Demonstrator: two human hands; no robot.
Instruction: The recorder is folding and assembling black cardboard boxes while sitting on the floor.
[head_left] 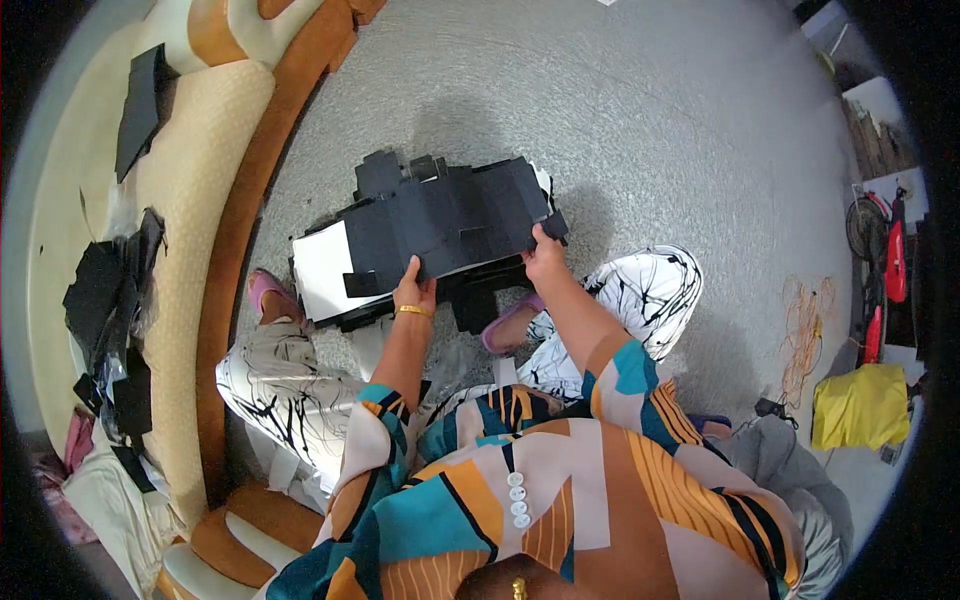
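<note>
A flat, creased black cardboard box blank [440, 222] with tabs along its edges lies in front of me, on top of a low pile of similar black pieces. At the pile's left end a white sheet or panel [322, 270] shows from under it. My left hand [414, 290] is closed on the blank's near edge, thumb on top and fingers beneath. Farther right, my right hand [543, 256] grips the near right corner the same way. Below the near edge, another black piece [474, 308] sticks out toward my foot.
A cream and brown sofa [205, 190] runs along the left, with black cardboard scraps [100, 295] on its seat. Grey floor [600, 110] surrounds the pile. To the right are a yellow cloth or bag [862, 408], tangled orange cord [802, 340] and a black fan-like object [866, 228].
</note>
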